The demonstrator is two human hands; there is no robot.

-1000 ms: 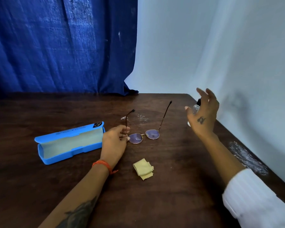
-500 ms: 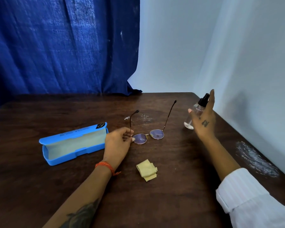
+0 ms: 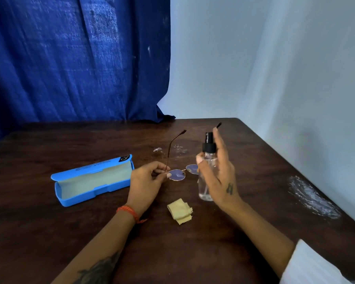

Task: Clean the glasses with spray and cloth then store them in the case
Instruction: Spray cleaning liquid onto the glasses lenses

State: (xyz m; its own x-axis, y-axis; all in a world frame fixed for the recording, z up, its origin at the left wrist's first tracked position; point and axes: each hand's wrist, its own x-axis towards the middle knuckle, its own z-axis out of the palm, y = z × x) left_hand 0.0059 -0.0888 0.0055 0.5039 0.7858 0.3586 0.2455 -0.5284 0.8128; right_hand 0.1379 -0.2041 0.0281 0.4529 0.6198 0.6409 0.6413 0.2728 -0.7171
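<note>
Thin-framed glasses lie lenses-down on the dark wooden table, temples pointing up and away. My left hand pinches the frame at the left hinge. My right hand holds a clear spray bottle with a black pump top, lifted just in front of the right lens, forefinger raised beside the nozzle. A folded yellow cloth lies on the table below the glasses. The blue glasses case lies open to the left, its pale lining showing.
A blue curtain hangs behind the table, with a white wall to the right. A crumpled piece of clear plastic lies near the table's right edge. Small wet marks sit behind the glasses.
My right hand gripped the spray bottle at the right, lifted it and carried it left, in front of the glasses. My left hand has stayed on the frame.
</note>
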